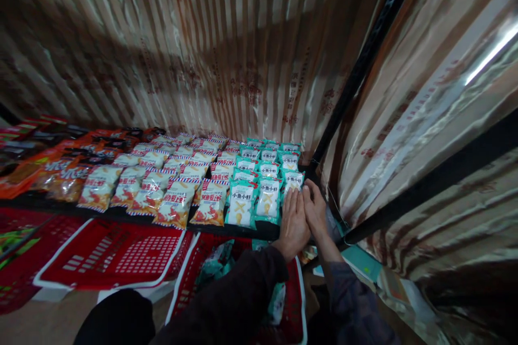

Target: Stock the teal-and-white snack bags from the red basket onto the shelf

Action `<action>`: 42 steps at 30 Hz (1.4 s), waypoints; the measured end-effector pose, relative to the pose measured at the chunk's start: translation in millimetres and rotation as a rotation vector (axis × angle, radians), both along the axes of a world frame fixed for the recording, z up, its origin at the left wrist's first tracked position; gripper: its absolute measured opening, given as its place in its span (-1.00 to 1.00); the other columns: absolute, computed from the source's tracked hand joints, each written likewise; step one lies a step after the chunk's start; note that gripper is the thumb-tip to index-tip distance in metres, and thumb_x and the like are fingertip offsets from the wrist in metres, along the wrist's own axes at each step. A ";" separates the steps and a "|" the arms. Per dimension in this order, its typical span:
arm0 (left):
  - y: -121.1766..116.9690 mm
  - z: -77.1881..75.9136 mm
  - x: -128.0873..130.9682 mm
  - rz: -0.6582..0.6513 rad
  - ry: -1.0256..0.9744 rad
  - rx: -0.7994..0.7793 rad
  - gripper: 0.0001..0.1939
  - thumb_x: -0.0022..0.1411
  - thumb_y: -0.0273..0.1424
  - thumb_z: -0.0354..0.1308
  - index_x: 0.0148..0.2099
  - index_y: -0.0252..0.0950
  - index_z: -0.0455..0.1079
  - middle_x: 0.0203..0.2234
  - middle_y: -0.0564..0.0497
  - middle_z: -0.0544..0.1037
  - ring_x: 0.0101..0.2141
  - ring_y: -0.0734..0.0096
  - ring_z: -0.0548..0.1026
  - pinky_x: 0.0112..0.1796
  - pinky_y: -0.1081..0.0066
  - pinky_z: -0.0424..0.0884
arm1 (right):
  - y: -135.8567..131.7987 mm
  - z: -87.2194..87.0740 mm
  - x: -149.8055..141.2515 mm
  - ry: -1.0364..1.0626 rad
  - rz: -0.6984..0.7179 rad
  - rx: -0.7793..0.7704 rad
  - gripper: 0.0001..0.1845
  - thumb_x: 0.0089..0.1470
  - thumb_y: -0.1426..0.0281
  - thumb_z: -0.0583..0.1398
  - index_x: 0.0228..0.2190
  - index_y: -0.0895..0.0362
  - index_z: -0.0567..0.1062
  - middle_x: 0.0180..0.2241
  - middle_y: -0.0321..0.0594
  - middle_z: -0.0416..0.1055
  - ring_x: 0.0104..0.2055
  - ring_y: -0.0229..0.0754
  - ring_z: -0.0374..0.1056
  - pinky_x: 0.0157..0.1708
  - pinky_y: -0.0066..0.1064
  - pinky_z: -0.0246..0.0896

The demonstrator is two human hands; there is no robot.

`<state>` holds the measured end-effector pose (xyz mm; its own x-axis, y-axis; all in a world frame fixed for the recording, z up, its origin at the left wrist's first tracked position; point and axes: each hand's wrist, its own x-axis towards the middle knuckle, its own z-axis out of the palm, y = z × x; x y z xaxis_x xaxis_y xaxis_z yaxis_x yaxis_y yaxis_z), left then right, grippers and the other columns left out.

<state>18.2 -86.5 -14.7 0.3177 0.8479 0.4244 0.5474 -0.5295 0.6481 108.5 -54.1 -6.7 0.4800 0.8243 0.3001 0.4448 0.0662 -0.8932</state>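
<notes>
3 columns of teal-and-white plastic snack packets (268,198) already line the black shelf (265,228); more (lying loose) seem left in the red plastic basket (191,275). Left hand (294,223) and right hand (316,210), fingers straight, meet at the rightmost column; grip unclear.

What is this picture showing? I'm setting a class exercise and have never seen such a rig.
There is no machine: one person works bare-handed, and the single picture comes from a camera worn on the head. On the dark shelf lie rows of snack packets: orange packets at the left, white packets with striped edges in the middle, teal packets at the right. The left hand and right hand meet side by side at the rightmost front teal packet, covering part of it, so whether they grip it is hidden. Below, a red basket holds more teal packets.
</notes>
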 end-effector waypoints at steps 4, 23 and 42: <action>-37.3 -2.1 -26.7 -0.024 -0.060 -0.001 -0.39 0.22 -0.53 -0.17 0.33 -0.48 0.03 0.28 -0.26 0.17 0.32 0.17 0.01 0.27 0.08 0.06 | -42.7 5.8 -28.3 0.010 0.029 0.038 -0.48 0.13 0.10 0.00 -0.05 0.15 0.48 -0.02 -0.04 0.48 0.03 -0.02 0.37 0.09 -0.15 0.20; -126.1 -122.4 -184.3 0.185 0.148 -0.315 -0.62 0.14 -0.60 -0.04 -0.02 -0.36 0.41 0.06 -0.28 0.43 0.15 0.10 0.33 0.14 0.05 0.27 | -142.3 -127.2 -170.4 -0.010 0.410 -0.433 -0.70 0.08 0.45 0.06 -0.25 0.10 0.57 -0.17 -0.14 0.56 -0.10 -0.11 0.44 0.01 -0.29 0.24; -106.3 -169.5 -209.5 0.304 0.110 -0.432 -0.48 0.18 -0.56 -0.07 0.21 -0.46 0.24 0.14 -0.32 0.37 0.17 0.16 0.33 0.19 0.22 0.21 | -105.2 -187.5 -215.9 0.300 0.185 -0.475 -0.79 0.16 0.28 0.20 -0.32 0.19 0.46 -0.36 -0.26 0.47 -0.37 -0.26 0.41 -0.30 -0.33 0.36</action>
<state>-191.3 -192.8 -184.3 0.0532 0.9986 -0.0052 0.7111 -0.0343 0.7023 -107.4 -159.3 -194.2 0.3226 0.9131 -0.2493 0.1870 -0.3196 -0.9289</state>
